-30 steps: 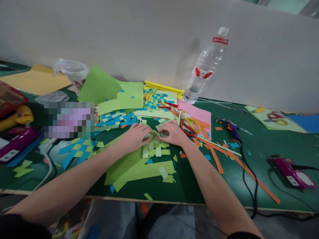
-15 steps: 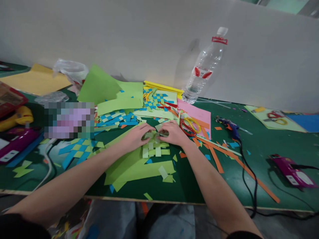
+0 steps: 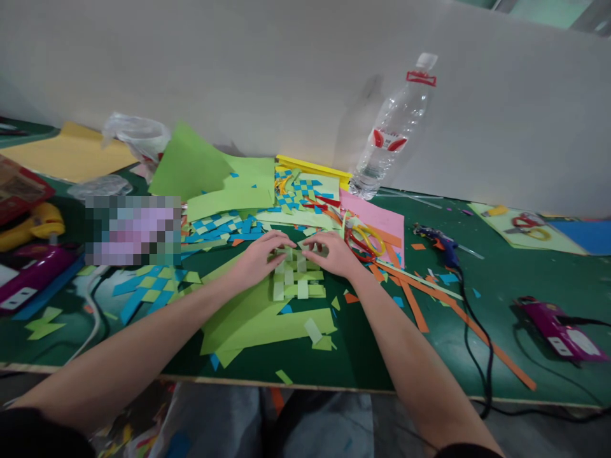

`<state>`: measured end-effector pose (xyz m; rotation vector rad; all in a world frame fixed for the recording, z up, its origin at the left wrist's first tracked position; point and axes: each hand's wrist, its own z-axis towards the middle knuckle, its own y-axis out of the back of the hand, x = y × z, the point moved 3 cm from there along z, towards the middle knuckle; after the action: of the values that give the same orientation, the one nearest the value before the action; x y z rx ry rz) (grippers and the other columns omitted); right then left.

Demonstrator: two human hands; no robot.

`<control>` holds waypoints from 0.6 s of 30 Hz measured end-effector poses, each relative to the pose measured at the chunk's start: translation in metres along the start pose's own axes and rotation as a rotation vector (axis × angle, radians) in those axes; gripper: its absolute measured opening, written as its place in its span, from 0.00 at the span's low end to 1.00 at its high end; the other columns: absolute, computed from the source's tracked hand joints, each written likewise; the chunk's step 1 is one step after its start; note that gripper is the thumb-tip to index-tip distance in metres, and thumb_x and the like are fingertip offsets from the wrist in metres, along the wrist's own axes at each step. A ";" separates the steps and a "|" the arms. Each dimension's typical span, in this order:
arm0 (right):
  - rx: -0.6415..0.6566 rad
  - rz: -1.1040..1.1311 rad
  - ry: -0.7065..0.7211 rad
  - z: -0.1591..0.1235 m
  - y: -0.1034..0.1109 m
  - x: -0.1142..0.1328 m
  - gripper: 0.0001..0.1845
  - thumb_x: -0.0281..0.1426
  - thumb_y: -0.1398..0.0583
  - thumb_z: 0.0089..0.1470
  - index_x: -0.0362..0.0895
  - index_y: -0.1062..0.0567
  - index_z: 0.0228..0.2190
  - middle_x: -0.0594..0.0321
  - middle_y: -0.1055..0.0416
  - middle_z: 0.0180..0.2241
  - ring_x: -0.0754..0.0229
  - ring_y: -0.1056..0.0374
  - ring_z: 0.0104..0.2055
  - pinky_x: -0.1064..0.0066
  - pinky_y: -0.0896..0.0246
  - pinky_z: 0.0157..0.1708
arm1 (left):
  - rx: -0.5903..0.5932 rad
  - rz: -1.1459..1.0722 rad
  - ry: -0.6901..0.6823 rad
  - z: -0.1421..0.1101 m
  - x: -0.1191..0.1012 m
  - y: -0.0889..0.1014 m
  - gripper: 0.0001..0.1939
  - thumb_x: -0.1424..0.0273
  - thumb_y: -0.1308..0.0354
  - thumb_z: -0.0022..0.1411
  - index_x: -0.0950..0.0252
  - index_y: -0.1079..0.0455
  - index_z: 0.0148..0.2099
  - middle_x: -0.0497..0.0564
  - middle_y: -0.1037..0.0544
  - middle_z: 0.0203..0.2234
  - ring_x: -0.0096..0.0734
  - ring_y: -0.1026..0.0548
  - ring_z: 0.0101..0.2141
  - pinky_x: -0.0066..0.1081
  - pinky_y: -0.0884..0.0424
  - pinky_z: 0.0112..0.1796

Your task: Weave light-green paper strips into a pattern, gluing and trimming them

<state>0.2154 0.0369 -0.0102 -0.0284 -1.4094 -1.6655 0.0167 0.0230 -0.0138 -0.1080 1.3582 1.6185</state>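
A small woven mat of pale and bright green paper strips (image 3: 300, 275) lies on the table in front of me. My left hand (image 3: 260, 259) is curled at its far left edge, with thumb and forefinger on the strips. Mirroring it, my right hand (image 3: 333, 256) bends its thumb and forefinger over the far right edge. Both hands partly hide the mat's far edge, and the exact fingertip contact is hard to make out. Under and left of the mat is a bright green paper sheet (image 3: 238, 324).
Red- and yellow-handled scissors (image 3: 365, 240) lie just right of my right hand. Farther right are a blue glue gun (image 3: 443, 247) and a purple power strip (image 3: 561, 331). Blue-and-green woven pieces (image 3: 217, 226) lie behind my hands. A plastic bottle (image 3: 389, 133) leans on the wall.
Both thumbs have drawn slightly back from the middle of the mat, so more of its far weave shows. The hands stay at its far edge.
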 end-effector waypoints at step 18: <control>-0.071 0.383 -0.183 0.005 0.004 0.015 0.19 0.43 0.33 0.43 0.43 0.25 0.33 0.61 0.26 0.35 0.59 0.30 0.39 0.66 0.36 0.42 | -0.364 0.183 -0.317 -0.005 -0.021 0.022 0.10 0.76 0.48 0.64 0.61 0.28 0.44 0.53 0.26 0.39 0.33 0.27 0.41 0.35 0.28 0.43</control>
<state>0.2066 0.0317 0.0024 -0.4729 -1.3756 -1.4166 0.0096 0.0093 0.0124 0.0571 0.8433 1.9313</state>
